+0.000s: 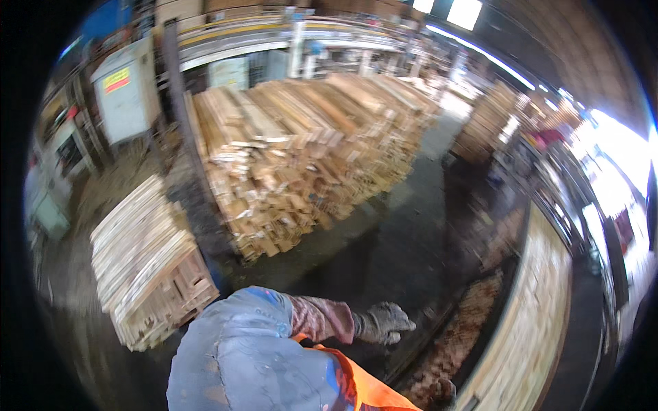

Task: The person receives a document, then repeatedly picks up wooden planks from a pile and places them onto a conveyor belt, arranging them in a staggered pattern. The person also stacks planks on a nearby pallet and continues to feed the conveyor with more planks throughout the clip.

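My left hand (pixel 384 323) wears a dark, soiled work glove and reaches out over the dark floor with fingers loosely bent and a gap by the thumb. Nothing shows in it. A reddish patterned cuff and a blue-grey sleeve (pixel 247 344) cover that arm. At the bottom edge, a dark gloved shape, my right hand (pixel 443 393), is partly cut off and blurred; its grip cannot be made out. It is nearest to a long pale wooden surface (pixel 529 308). Part of an orange vest (pixel 372 383) shows between the hands.
A large stack of sawn boards (pixel 308 118) lies ahead, beside an upright post (pixel 180 97). A smaller stack of wooden slats (pixel 144 262) stands to the left. Behind it is a grey cabinet (pixel 126 92). More stacked wood (pixel 483 123) and machinery stand to the right.
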`<state>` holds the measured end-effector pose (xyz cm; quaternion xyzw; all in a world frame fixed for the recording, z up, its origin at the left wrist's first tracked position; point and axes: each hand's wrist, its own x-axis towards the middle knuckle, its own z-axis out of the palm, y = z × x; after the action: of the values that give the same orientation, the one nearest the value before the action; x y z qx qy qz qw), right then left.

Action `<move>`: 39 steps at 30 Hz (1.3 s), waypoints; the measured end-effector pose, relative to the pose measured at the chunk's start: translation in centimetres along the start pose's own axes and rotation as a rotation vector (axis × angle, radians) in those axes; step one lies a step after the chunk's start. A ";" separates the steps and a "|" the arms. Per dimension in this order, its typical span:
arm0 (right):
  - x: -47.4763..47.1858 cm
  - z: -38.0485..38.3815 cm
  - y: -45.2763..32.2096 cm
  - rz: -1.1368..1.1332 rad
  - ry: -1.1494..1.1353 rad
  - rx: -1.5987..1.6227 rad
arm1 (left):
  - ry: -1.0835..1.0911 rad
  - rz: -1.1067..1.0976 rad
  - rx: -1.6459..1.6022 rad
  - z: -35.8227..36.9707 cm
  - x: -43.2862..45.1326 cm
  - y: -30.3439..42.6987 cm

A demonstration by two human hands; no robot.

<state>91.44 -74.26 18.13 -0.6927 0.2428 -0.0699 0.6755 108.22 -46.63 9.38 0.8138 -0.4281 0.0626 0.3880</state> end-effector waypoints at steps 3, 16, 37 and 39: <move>5.5 10.2 -3.0 0.134 -0.195 0.128 | 0.277 -0.269 0.233 -11.5 -4.2 -5.4; 23.1 32.8 -8.5 0.453 -0.799 0.046 | 0.926 -1.501 0.925 -49.9 -18.5 -11.2; 7.7 74.3 -22.4 -1.449 -1.870 -0.290 | 0.934 -1.781 0.757 -66.3 -27.5 -15.7; 4.5 78.9 -23.0 -1.442 -1.747 -0.459 | 1.260 -1.915 0.680 -67.1 -31.0 -20.8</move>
<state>134.48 -5.69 33.30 -0.5891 -0.7520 0.1093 0.2748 119.74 26.37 30.30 0.6893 0.6562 0.2462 0.1835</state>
